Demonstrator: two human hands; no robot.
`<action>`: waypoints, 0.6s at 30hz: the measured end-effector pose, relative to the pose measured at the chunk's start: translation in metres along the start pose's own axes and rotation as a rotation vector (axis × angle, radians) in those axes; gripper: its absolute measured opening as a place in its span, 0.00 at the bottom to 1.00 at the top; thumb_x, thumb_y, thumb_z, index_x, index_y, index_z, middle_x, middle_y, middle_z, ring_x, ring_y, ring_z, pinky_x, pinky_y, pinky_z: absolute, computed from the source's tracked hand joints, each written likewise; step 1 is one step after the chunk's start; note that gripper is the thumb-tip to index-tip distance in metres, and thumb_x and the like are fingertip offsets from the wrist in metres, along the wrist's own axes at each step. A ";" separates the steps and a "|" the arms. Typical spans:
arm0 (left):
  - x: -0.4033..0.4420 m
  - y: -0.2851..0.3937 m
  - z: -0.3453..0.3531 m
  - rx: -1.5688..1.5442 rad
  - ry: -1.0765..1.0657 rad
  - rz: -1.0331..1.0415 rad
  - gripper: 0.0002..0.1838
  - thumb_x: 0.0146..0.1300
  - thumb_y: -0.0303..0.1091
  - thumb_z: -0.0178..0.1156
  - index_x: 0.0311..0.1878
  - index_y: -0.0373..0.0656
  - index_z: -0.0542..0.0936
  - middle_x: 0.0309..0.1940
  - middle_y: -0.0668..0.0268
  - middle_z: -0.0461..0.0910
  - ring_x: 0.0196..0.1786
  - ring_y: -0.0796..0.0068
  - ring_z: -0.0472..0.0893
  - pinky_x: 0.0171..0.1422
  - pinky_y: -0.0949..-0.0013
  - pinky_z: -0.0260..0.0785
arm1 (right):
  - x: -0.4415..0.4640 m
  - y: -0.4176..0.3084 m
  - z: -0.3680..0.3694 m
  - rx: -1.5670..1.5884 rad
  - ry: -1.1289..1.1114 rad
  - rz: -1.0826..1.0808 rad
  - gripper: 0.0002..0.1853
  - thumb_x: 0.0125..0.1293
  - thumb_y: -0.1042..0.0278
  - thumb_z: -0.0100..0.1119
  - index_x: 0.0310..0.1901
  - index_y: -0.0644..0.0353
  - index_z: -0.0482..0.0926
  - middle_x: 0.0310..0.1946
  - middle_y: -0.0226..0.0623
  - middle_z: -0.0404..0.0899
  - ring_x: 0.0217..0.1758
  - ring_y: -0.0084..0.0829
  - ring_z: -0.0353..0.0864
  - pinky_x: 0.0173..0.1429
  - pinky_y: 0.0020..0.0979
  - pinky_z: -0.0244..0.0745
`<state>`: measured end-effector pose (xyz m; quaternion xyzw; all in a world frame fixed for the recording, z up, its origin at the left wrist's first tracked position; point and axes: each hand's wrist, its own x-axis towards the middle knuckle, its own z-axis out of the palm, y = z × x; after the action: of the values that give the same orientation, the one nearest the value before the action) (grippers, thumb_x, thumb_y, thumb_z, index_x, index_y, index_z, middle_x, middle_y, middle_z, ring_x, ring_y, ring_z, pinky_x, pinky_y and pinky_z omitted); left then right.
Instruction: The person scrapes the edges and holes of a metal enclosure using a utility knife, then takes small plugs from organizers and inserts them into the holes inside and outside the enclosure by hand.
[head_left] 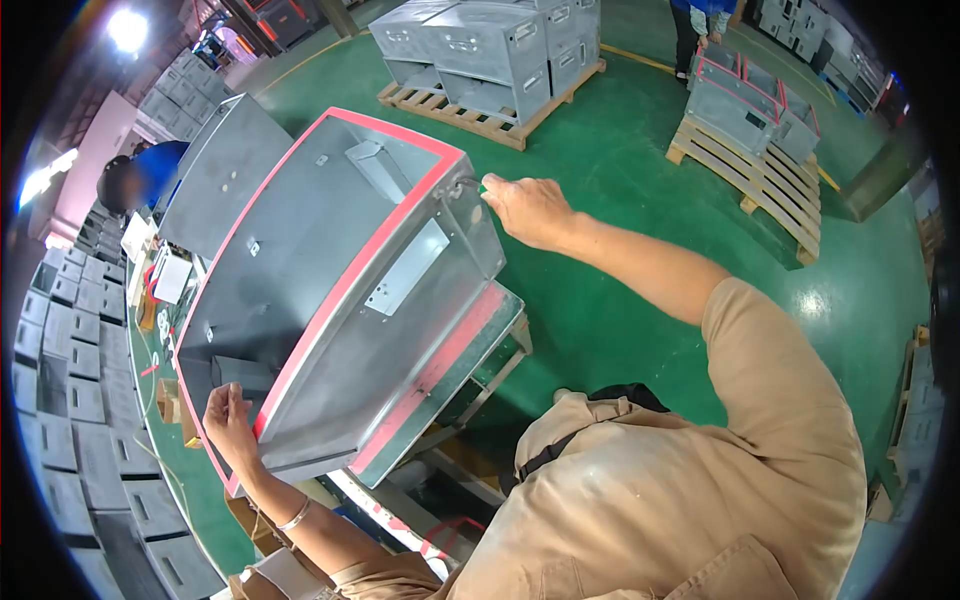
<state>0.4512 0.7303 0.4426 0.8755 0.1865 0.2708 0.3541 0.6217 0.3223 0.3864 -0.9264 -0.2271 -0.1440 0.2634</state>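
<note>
A large grey sheet-metal housing (400,340) with an open front stands tilted before me, its rim edged by a red strip (390,235). My right hand (528,211) is closed at the housing's upper right corner, beside a small hole; a thin dark piece shows between fingers and metal, too small to name. At the lower left end of the rim, my left hand (230,422) is closed with fingertips pinched together; what they hold, if anything, is hidden. Inside the housing are small brackets (254,247).
Under the housing is a work stand (485,385). Another metal housing (235,175) stands behind it, near a person in blue (160,170). Pallets (500,125) with metal cabinets stand on the green floor. Another person (700,25) is at the far right pallet. Stacked metal boxes (95,400) line the left.
</note>
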 end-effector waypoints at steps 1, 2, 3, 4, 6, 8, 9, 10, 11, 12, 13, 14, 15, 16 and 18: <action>0.002 -0.002 -0.001 0.031 -0.027 0.037 0.11 0.55 0.35 0.55 0.28 0.35 0.75 0.19 0.71 0.71 0.22 0.85 0.68 0.27 0.81 0.59 | -0.001 -0.001 0.004 0.076 -0.001 0.032 0.08 0.61 0.64 0.43 0.34 0.59 0.68 0.23 0.47 0.75 0.28 0.47 0.75 0.29 0.45 0.66; 0.002 -0.002 0.000 0.025 -0.034 0.024 0.11 0.55 0.35 0.56 0.29 0.35 0.75 0.19 0.71 0.71 0.21 0.85 0.68 0.27 0.81 0.59 | -0.002 -0.001 0.010 0.154 -0.002 0.065 0.08 0.61 0.64 0.43 0.33 0.60 0.68 0.24 0.48 0.75 0.29 0.48 0.75 0.30 0.45 0.66; 0.002 0.001 0.000 0.020 -0.042 0.013 0.11 0.55 0.35 0.56 0.29 0.34 0.75 0.19 0.71 0.71 0.21 0.85 0.68 0.27 0.81 0.59 | -0.003 0.000 0.017 0.274 0.048 0.054 0.09 0.61 0.64 0.44 0.32 0.62 0.67 0.22 0.45 0.75 0.26 0.45 0.75 0.31 0.42 0.67; 0.002 0.003 0.000 0.015 -0.052 0.003 0.11 0.55 0.35 0.56 0.29 0.34 0.75 0.19 0.71 0.71 0.21 0.85 0.68 0.27 0.81 0.59 | -0.002 0.002 0.027 0.474 0.014 0.106 0.09 0.61 0.64 0.44 0.32 0.62 0.67 0.20 0.41 0.74 0.23 0.41 0.73 0.28 0.39 0.66; 0.001 0.004 0.000 0.043 -0.061 0.000 0.11 0.55 0.35 0.56 0.29 0.34 0.75 0.19 0.71 0.71 0.21 0.85 0.68 0.27 0.81 0.59 | -0.001 -0.002 0.038 0.873 -0.050 0.217 0.10 0.62 0.62 0.44 0.30 0.61 0.67 0.17 0.34 0.71 0.16 0.32 0.69 0.22 0.33 0.64; 0.002 0.007 0.001 0.053 -0.062 -0.002 0.11 0.55 0.35 0.56 0.29 0.34 0.75 0.19 0.71 0.71 0.21 0.85 0.68 0.27 0.81 0.59 | -0.008 -0.006 0.026 1.572 -0.380 0.400 0.11 0.64 0.60 0.41 0.30 0.57 0.67 0.14 0.23 0.63 0.10 0.19 0.54 0.15 0.21 0.50; 0.002 0.006 0.000 0.052 -0.057 -0.005 0.11 0.55 0.35 0.56 0.29 0.34 0.75 0.19 0.71 0.71 0.21 0.85 0.68 0.27 0.81 0.59 | -0.009 -0.006 0.026 1.830 -0.481 0.425 0.11 0.65 0.60 0.40 0.31 0.56 0.67 0.13 0.23 0.62 0.10 0.18 0.52 0.14 0.19 0.47; 0.001 0.005 0.000 0.051 -0.053 -0.007 0.11 0.55 0.35 0.56 0.29 0.34 0.75 0.19 0.71 0.71 0.22 0.85 0.68 0.27 0.81 0.59 | -0.010 -0.005 0.027 2.087 -0.586 0.445 0.11 0.65 0.59 0.39 0.31 0.55 0.67 0.13 0.22 0.61 0.09 0.16 0.50 0.14 0.18 0.44; 0.001 0.003 -0.001 0.046 -0.068 -0.040 0.11 0.55 0.35 0.56 0.29 0.34 0.75 0.19 0.72 0.71 0.22 0.85 0.68 0.27 0.82 0.59 | -0.009 0.000 0.027 2.231 -0.671 0.425 0.11 0.66 0.59 0.38 0.32 0.55 0.67 0.13 0.21 0.61 0.09 0.16 0.50 0.14 0.18 0.45; 0.002 0.002 -0.003 0.043 -0.084 -0.072 0.11 0.55 0.35 0.56 0.30 0.34 0.75 0.18 0.72 0.70 0.22 0.85 0.68 0.27 0.82 0.59 | -0.009 0.001 0.029 2.252 -0.656 0.413 0.11 0.66 0.60 0.38 0.32 0.56 0.67 0.13 0.22 0.61 0.09 0.16 0.50 0.13 0.18 0.45; 0.004 0.001 -0.003 0.038 -0.099 -0.105 0.11 0.55 0.35 0.56 0.30 0.34 0.75 0.18 0.72 0.70 0.22 0.85 0.68 0.27 0.82 0.60 | -0.009 0.003 0.031 2.271 -0.641 0.401 0.11 0.66 0.60 0.38 0.32 0.56 0.67 0.13 0.23 0.61 0.09 0.16 0.51 0.13 0.18 0.45; 0.005 0.001 -0.003 0.032 -0.094 -0.097 0.11 0.55 0.35 0.56 0.30 0.34 0.75 0.18 0.72 0.70 0.22 0.85 0.68 0.27 0.82 0.60 | -0.010 0.004 0.033 2.289 -0.627 0.391 0.11 0.66 0.61 0.38 0.32 0.57 0.66 0.13 0.24 0.61 0.10 0.16 0.51 0.13 0.19 0.45; 0.004 0.002 -0.002 0.024 -0.087 -0.092 0.11 0.55 0.35 0.56 0.30 0.33 0.75 0.18 0.72 0.70 0.21 0.85 0.68 0.26 0.82 0.60 | -0.010 0.000 0.031 2.089 -0.514 0.422 0.11 0.66 0.62 0.37 0.32 0.57 0.66 0.13 0.25 0.61 0.10 0.16 0.52 0.13 0.19 0.45; 0.002 0.003 -0.001 0.015 -0.079 -0.089 0.11 0.55 0.35 0.56 0.30 0.33 0.75 0.18 0.72 0.70 0.21 0.85 0.68 0.26 0.82 0.60 | -0.009 -0.007 0.029 1.883 -0.409 0.448 0.10 0.65 0.63 0.37 0.32 0.58 0.66 0.14 0.26 0.61 0.10 0.16 0.52 0.13 0.19 0.45; 0.002 0.003 -0.001 0.007 -0.091 -0.096 0.11 0.55 0.35 0.56 0.30 0.34 0.75 0.18 0.72 0.70 0.21 0.85 0.68 0.26 0.82 0.59 | -0.008 -0.021 0.025 1.658 -0.284 0.507 0.10 0.65 0.64 0.36 0.32 0.58 0.65 0.14 0.28 0.61 0.10 0.16 0.53 0.14 0.19 0.45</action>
<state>0.4527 0.7300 0.4458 0.8783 0.2130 0.2126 0.3716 0.6078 0.3494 0.3712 -0.4683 -0.0767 0.2471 0.8449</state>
